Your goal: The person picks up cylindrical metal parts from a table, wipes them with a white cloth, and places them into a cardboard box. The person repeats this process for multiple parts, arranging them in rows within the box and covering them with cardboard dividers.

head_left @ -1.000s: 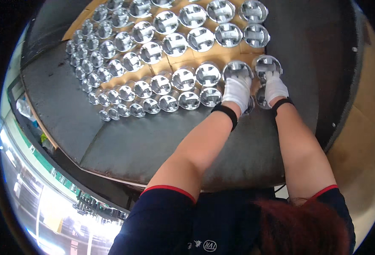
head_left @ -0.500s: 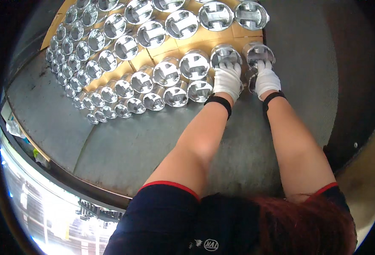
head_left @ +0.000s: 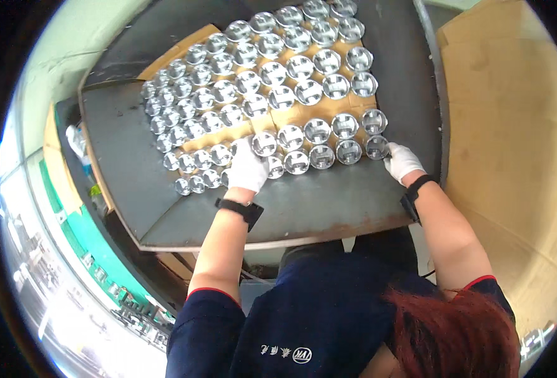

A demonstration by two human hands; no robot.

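Head view: roughly sixty pistons (head_left: pixel 317 130); left hand (head_left: pixel 248 169) flat, right hand (head_left: pixel 402 161) touching one.

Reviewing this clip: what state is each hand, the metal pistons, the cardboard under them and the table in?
Left hand: gloved, resting on the near-row pistons.
Right hand: gloved, touching the corner piston.
Pistons: upright, in rows.
Cardboard sheet: flat beneath them.
Table: dark, rust-edged.
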